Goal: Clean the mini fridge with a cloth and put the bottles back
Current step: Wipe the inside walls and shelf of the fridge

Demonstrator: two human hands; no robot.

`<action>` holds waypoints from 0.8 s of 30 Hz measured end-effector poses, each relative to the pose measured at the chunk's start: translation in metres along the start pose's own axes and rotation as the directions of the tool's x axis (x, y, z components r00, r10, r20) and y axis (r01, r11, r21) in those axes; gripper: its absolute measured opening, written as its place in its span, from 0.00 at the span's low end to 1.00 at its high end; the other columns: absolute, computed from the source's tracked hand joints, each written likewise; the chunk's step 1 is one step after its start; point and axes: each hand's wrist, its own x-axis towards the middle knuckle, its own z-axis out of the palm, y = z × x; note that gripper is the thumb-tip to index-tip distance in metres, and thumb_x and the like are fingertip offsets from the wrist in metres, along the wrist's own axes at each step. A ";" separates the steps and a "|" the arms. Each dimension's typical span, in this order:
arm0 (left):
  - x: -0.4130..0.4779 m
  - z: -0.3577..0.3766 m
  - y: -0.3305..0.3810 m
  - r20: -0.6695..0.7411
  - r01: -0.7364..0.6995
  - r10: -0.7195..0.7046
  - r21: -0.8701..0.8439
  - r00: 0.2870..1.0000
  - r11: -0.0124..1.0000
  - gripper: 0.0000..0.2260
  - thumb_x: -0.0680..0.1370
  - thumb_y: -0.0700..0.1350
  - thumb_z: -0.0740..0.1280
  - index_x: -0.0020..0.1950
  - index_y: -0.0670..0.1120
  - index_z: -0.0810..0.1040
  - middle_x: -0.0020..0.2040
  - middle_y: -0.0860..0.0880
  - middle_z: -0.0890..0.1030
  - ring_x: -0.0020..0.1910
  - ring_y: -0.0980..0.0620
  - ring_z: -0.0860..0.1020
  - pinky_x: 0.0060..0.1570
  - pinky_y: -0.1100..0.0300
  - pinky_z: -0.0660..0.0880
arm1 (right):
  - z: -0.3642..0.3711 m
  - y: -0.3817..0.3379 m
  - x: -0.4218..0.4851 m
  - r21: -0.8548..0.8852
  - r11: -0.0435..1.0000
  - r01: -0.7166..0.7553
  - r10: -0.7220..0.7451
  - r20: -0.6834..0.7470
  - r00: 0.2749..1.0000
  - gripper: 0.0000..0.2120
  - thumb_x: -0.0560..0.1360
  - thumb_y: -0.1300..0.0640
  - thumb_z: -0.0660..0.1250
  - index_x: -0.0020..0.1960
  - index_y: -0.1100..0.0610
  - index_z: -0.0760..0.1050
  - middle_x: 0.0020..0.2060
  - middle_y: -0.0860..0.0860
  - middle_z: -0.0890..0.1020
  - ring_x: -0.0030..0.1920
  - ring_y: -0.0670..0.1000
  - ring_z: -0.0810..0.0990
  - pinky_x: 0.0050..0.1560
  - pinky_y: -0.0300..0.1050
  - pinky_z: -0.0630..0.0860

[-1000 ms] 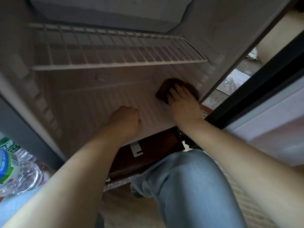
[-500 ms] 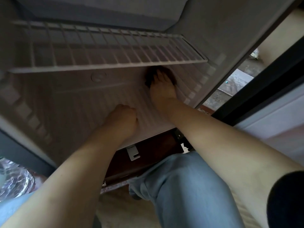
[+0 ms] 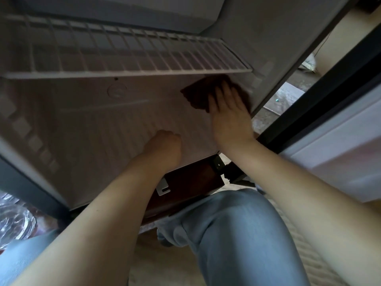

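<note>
The open mini fridge has a white ribbed floor [image 3: 99, 131] and a white wire shelf [image 3: 127, 56] above it. A dark brown cloth [image 3: 198, 93] lies on the floor at the right, against the right wall. My right hand [image 3: 228, 112] presses flat on the cloth with straight fingers. My left hand [image 3: 165, 145] rests as a closed fist on the fridge floor near its front edge and holds nothing. A clear plastic bottle [image 3: 14, 221] shows at the lower left, outside the fridge.
The fridge door [image 3: 334, 124] stands open to the right with its dark seal. A brown wooden base [image 3: 185, 182] sits under the fridge. My knee in blue jeans [image 3: 237, 230] is in front of it, on a beige floor.
My right hand has drawn the cloth back from the rear under the shelf toward the right wall. The left fist has stayed in place.
</note>
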 end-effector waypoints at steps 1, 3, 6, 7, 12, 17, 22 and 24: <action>0.001 0.001 0.001 0.012 0.001 -0.001 0.003 1.000 1.000 0.16 0.81 0.41 0.56 0.69 0.40 0.70 0.65 0.39 0.72 0.65 0.42 0.69 0.64 0.55 0.67 | -0.002 -0.005 0.020 -0.002 1.000 0.024 -0.024 0.063 0.998 0.24 0.76 0.61 0.49 0.69 0.66 0.70 0.68 0.63 0.72 0.71 0.60 0.68 0.73 0.51 0.57; 0.002 0.001 -0.001 0.017 0.006 -0.007 0.022 1.000 1.000 0.16 0.82 0.41 0.56 0.69 0.40 0.70 0.65 0.40 0.72 0.64 0.43 0.69 0.64 0.55 0.66 | -0.002 -0.016 0.056 0.021 0.996 0.092 -0.094 0.192 0.977 0.24 0.81 0.60 0.49 0.76 0.64 0.56 0.74 0.60 0.62 0.75 0.59 0.58 0.75 0.51 0.46; 0.003 0.000 -0.002 -0.012 0.017 -0.016 0.013 1.000 1.000 0.16 0.81 0.41 0.57 0.68 0.41 0.71 0.64 0.40 0.73 0.64 0.43 0.70 0.64 0.54 0.67 | 0.002 -0.025 0.074 0.037 0.996 0.085 -0.091 0.195 0.977 0.23 0.81 0.60 0.48 0.75 0.65 0.57 0.72 0.61 0.65 0.74 0.59 0.61 0.75 0.52 0.49; 0.003 -0.002 0.000 -0.010 0.017 -0.017 0.002 1.000 1.000 0.16 0.81 0.40 0.57 0.67 0.40 0.71 0.63 0.40 0.73 0.64 0.43 0.70 0.63 0.54 0.68 | 0.003 -0.022 0.066 -0.001 0.997 0.083 -0.082 0.158 0.984 0.23 0.79 0.60 0.48 0.71 0.67 0.65 0.68 0.62 0.71 0.71 0.60 0.67 0.74 0.52 0.56; 0.002 -0.004 0.005 -0.006 -0.013 0.013 -0.024 1.000 1.000 0.15 0.81 0.42 0.56 0.66 0.40 0.72 0.63 0.40 0.74 0.64 0.42 0.70 0.63 0.54 0.68 | -0.006 0.011 -0.020 0.086 0.995 0.044 -0.047 0.035 0.998 0.26 0.72 0.61 0.49 0.64 0.65 0.75 0.63 0.61 0.77 0.67 0.61 0.72 0.70 0.53 0.60; 0.000 -0.004 0.009 -0.007 -0.029 0.029 -0.048 1.000 0.998 0.16 0.82 0.44 0.55 0.68 0.40 0.71 0.65 0.40 0.72 0.65 0.43 0.68 0.64 0.53 0.68 | -0.019 0.026 -0.049 0.126 0.992 -0.005 0.010 -0.034 0.999 0.28 0.72 0.61 0.47 0.67 0.65 0.72 0.67 0.61 0.73 0.72 0.61 0.65 0.73 0.50 0.49; 0.004 -0.007 0.009 -0.040 -0.048 0.047 -0.023 0.998 0.999 0.15 0.81 0.43 0.57 0.65 0.40 0.73 0.62 0.40 0.74 0.63 0.42 0.70 0.61 0.54 0.69 | -0.011 0.004 0.021 0.135 0.991 -0.010 0.015 -0.042 0.999 0.22 0.71 0.66 0.60 0.63 0.67 0.75 0.61 0.64 0.78 0.65 0.64 0.73 0.70 0.53 0.58; 0.004 -0.009 0.007 -0.035 -0.037 0.037 -0.005 0.999 0.999 0.14 0.80 0.43 0.58 0.63 0.40 0.74 0.61 0.40 0.75 0.61 0.42 0.71 0.60 0.55 0.69 | -0.013 -0.006 0.045 0.124 0.992 -0.026 0.025 0.004 1.000 0.22 0.74 0.66 0.58 0.66 0.67 0.72 0.62 0.64 0.77 0.66 0.62 0.72 0.72 0.53 0.59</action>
